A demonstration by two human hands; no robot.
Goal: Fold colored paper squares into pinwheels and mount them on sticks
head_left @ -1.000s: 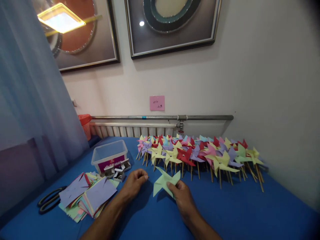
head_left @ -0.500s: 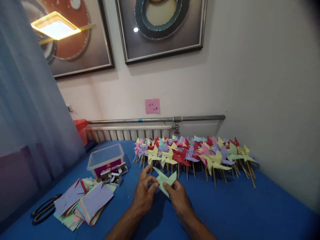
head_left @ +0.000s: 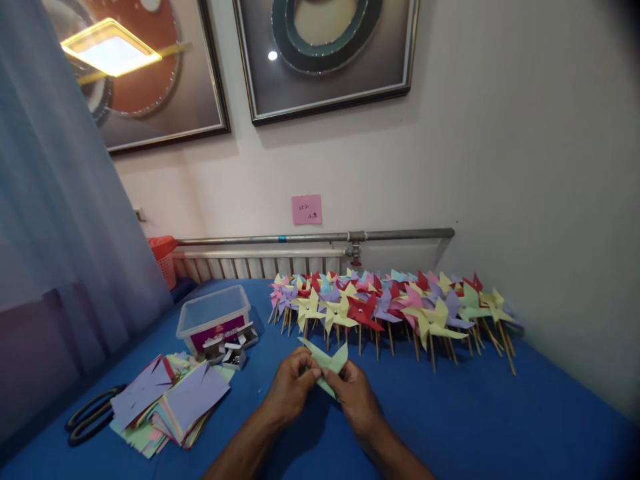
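Note:
A pale green paper pinwheel [head_left: 330, 361], partly folded, is held between both hands above the blue table. My left hand [head_left: 294, 381] pinches its left side, thumb against curled fingers. On the right side my right hand [head_left: 351, 392] grips it, the thumb pressed on the paper near the middle. The fingers hide part of the folds, and whether a pin is in the centre I cannot tell. Beyond the hands stand many finished paper pinwheels [head_left: 361, 311] on wooden sticks, in yellow, red, purple, pink and green.
Left of the hands lie stacked cut paper sheets [head_left: 193, 399] and black-handled scissors [head_left: 90, 415]. Behind them are small boxes [head_left: 234, 357] of metal bits and a clear plastic tub [head_left: 214, 308]. A blue curtain [head_left: 65, 233] hangs at left; a radiator pipe [head_left: 310, 238] runs along the wall.
My left hand's fingers have curled in and closed on the paper, where the index finger was raised before. The green pinwheel has tilted slightly and shifted a little left.

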